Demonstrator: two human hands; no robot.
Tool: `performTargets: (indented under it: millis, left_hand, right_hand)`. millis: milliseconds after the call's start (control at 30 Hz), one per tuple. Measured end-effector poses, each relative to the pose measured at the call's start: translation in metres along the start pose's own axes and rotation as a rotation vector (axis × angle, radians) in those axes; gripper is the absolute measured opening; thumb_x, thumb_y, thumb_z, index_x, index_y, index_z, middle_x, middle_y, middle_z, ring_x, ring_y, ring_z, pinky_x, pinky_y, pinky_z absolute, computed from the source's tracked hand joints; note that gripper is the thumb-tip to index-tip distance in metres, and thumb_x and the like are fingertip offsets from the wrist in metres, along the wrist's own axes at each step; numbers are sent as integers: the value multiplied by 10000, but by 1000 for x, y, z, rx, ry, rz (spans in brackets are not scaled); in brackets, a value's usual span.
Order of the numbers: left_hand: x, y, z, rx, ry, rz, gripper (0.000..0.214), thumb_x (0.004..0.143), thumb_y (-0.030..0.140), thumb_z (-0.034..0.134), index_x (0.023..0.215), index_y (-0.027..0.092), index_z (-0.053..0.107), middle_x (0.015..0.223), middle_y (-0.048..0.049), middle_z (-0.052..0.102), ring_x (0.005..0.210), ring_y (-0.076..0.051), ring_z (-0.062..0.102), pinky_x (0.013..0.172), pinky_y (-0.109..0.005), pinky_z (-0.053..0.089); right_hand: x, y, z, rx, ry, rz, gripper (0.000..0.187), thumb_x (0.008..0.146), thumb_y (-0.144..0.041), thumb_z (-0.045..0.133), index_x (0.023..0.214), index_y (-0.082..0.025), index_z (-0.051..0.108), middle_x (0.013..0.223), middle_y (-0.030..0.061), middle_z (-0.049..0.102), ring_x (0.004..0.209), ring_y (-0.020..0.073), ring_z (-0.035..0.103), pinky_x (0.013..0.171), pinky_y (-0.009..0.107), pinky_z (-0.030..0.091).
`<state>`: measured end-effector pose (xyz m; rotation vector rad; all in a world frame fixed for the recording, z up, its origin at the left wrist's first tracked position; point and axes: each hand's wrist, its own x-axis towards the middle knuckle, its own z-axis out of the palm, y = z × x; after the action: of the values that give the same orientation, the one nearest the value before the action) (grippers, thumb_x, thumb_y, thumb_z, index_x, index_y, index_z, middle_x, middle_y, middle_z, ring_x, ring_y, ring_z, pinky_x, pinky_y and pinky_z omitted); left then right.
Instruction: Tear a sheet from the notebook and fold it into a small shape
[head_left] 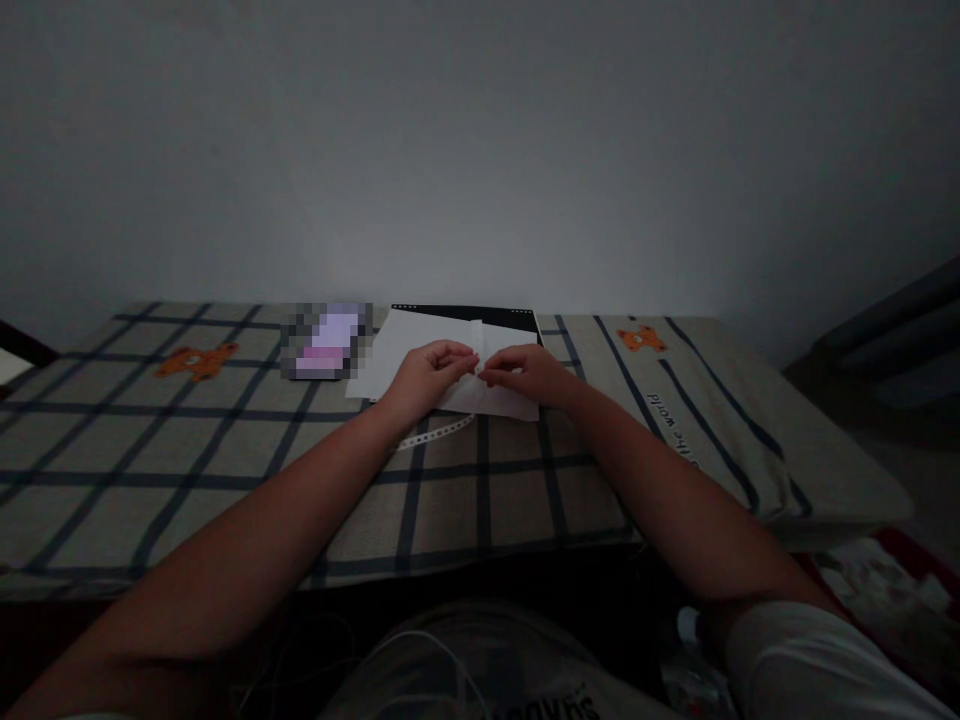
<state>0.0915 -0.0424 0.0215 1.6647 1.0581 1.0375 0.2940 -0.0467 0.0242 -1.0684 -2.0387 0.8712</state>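
a narrow white strip with small dark holes (439,435) is at the middle of the frame; its free end curves down to the lower left and lies on the cloth, and another part of it shows between the fingertips of the two hands. the left hand (429,375) has its thumb and forefinger together, pinched on the strip. the right hand (531,372) meets it from the right side, also with the fingertips together on the strip, just beside the left ones. how firmly they press, i cannot tell.

below the hands lie white paper sheets (514,402), which reach from left of centre to right of centre. a pale upright band (477,336) is seen on them, just above the fingertips. behind the sheets, partly covered, is a black sheet (480,314) with small light marks near its top corners.

to the left of the papers, a phone with lit screen (330,335) lies near; its picture is blurred into squares. all these rest on a checked tablecloth (247,440), which has an orange bear (196,362) at the left and another bear (642,340) at the right. a plain grey wall (480,150) fills the upper frame. at the lower right is a clear bottle (694,660), in dim light.
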Motion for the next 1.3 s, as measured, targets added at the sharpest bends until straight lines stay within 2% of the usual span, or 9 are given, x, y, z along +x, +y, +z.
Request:
performTargets:
  millis: [233,500,633,733,800,867,967,1067,1300]
  left_hand:
    - [1,-1,-6,122,-197,10,360,738,476,734,927,170,737,818,-52,716,719,-153,606,639,-274,452]
    - [2,-6,-7,162,-274,77,296,796,456,666,832,171,738,741,-33,693,614,-125,536,545,-245,381]
    - [3,-5,-9,180,-93,131,337,787,450,683,981,181,741,837,-35,696,649,-124,542,597,-251,410]
    - [4,-2,-15,131,175,207,336,767,437,706,983,181,732,858,-33,686,732,-140,581,665,-256,443]
    - [5,1,-19,45,255,198,294,763,442,703,873,170,729,791,-29,679,701,-136,575,646,-252,443]
    - [4,4,-21,-54,171,119,306,778,462,682,796,160,726,687,-24,654,598,-118,534,571,-245,416]
    - [1,8,-17,-183,-127,-47,326,798,468,673,835,152,748,686,-45,675,542,-108,527,508,-236,392]
    - [1,11,-10,-308,-220,-203,361,836,478,655,966,155,747,889,-95,731,625,-117,595,511,-219,412]
    - [14,1,-13,-467,28,-356,235,827,349,699,945,148,731,827,-54,698,626,-75,571,528,-164,421]
  right_hand:
    - [5,5,-8,240,239,90,270,760,-448,679,762,-182,635,738,20,654,711,147,579,713,313,459]
    - [7,3,-4,541,267,169,319,686,-425,745,836,-187,594,786,28,650,723,145,602,709,321,491]
    - [8,1,-8,655,364,208,307,689,-425,760,774,-184,590,725,3,641,646,104,582,634,260,476]
    - [10,2,-14,730,589,203,328,680,-434,779,780,-194,579,721,-18,644,620,82,580,563,211,450]
    - [10,2,-18,751,746,165,326,690,-429,778,782,-202,563,724,-28,645,615,74,585,539,194,443]
    - [9,0,-20,729,862,87,305,707,-408,772,779,-207,555,721,-32,645,612,72,591,531,190,442]
    - [7,-6,-19,655,935,-68,246,732,-371,760,797,-215,582,720,-29,653,624,77,607,534,197,443]
    - [3,-12,-13,567,789,-153,192,752,-365,746,799,-217,632,731,-10,670,662,99,624,561,223,464]
    - [-5,-15,-5,402,176,-74,214,718,-393,778,749,-194,704,790,23,720,753,139,657,728,299,522]
